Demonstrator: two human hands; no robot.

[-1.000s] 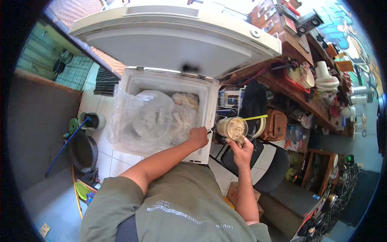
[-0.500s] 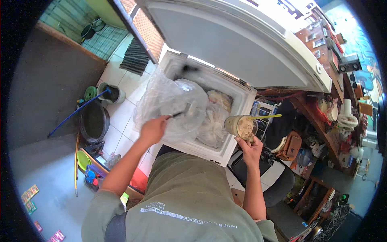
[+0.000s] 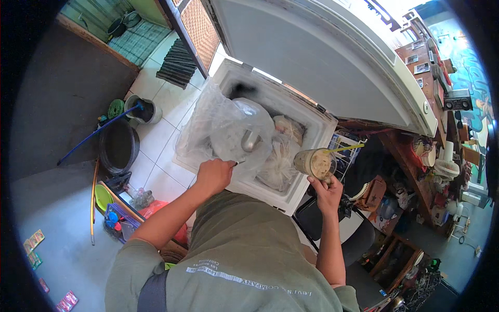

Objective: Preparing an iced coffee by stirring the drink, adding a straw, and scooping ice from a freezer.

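My left hand (image 3: 214, 176) is closed round the handle of a metal scoop (image 3: 251, 141). The scoop's rounded metal end is over a large clear plastic bag (image 3: 200, 138), which spreads across the left side of an open chest freezer (image 3: 314, 136) and hangs over its rim. What lies inside the bag looks pale and is hard to make out. At the freezer's right rim, my right hand (image 3: 326, 193) grips a glass mug (image 3: 307, 162) of light brown drink with ice. A yellow straw (image 3: 343, 148) leans out of it to the right.
The freezer's raised lid (image 3: 312, 57) stands behind it. Beside the large bag are a knotted plastic bag (image 3: 277, 165) and another wrapped bundle (image 3: 289, 129). A bucket (image 3: 149, 112) and a black basin (image 3: 118, 147) sit on the left floor; a black chair (image 3: 358, 239) is at the right.
The scoop's metal end has come up into plainer sight over the bag. My left hand has moved slightly right and nearer to me. The mug has shifted a little right with the view.
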